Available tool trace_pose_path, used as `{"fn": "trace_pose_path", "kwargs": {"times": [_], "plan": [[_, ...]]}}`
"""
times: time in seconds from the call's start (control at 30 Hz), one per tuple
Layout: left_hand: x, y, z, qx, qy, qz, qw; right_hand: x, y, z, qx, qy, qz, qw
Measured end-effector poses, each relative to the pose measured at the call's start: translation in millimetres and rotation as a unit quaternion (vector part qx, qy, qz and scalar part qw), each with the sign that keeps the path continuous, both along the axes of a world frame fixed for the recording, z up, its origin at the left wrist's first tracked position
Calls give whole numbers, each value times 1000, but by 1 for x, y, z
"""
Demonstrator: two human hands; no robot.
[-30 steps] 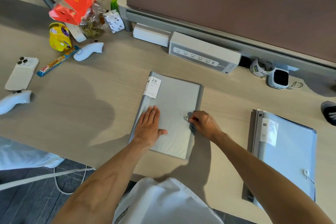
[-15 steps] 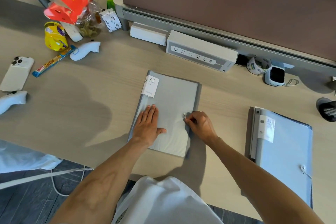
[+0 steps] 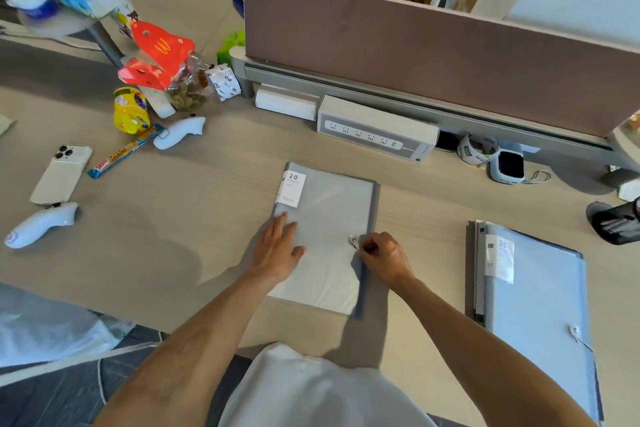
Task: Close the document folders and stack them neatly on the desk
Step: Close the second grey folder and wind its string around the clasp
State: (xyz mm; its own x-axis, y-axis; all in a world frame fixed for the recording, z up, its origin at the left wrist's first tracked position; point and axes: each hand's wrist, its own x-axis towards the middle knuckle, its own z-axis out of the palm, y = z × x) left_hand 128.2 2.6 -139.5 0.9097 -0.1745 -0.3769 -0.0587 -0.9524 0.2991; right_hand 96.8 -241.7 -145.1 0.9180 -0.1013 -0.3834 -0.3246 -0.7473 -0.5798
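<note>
A grey document folder (image 3: pixel 332 211) lies shut on the desk (image 3: pixel 207 225) in front of me, with a white "20" label at its top left corner. My left hand (image 3: pixel 278 248) rests flat on its lower left part, fingers together. My right hand (image 3: pixel 382 258) pinches the string at the round clasp (image 3: pixel 352 240) near the folder's right edge. A pale blue folder (image 3: pixel 540 305) lies shut to the right on top of another grey one, its string clasp (image 3: pixel 575 330) at the lower right.
A power strip (image 3: pixel 377 130), a tape roll (image 3: pixel 478 149) and a small device (image 3: pixel 507 166) sit along the brown divider (image 3: pixel 433 45). At left are a phone (image 3: pixel 62 173), two white controllers (image 3: pixel 38 224), a candy bar (image 3: pixel 124 151) and snack packets (image 3: pixel 156 59).
The camera tilted up, showing more beyond the divider. My hands stay on the grey folder, the right one still working at the clasp string.
</note>
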Motion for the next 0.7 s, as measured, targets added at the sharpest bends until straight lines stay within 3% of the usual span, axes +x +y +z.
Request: {"fn": "trace_pose_path", "kwargs": {"times": [0.1,0.23,0.33,0.4,0.5,0.6,0.7], "plan": [[5,6,13,-46,29,151,987,-5,4,6,45,7,-85,995],[16,13,23,-155,60,231,959,-19,22,-1,87,25,-155,984],[22,17,25,-305,133,302,893,-27,19,-22,125,33,-234,964],[25,18,27,-393,219,306,839,-27,19,-6,187,23,-313,931],[34,12,35,-477,270,285,787,-27,7,15,273,17,-394,877],[39,-12,46,-538,315,254,740,-28,-9,37,288,-34,-416,862],[41,-46,58,-562,342,223,719,-30,-31,64,248,-105,-440,857]]}}
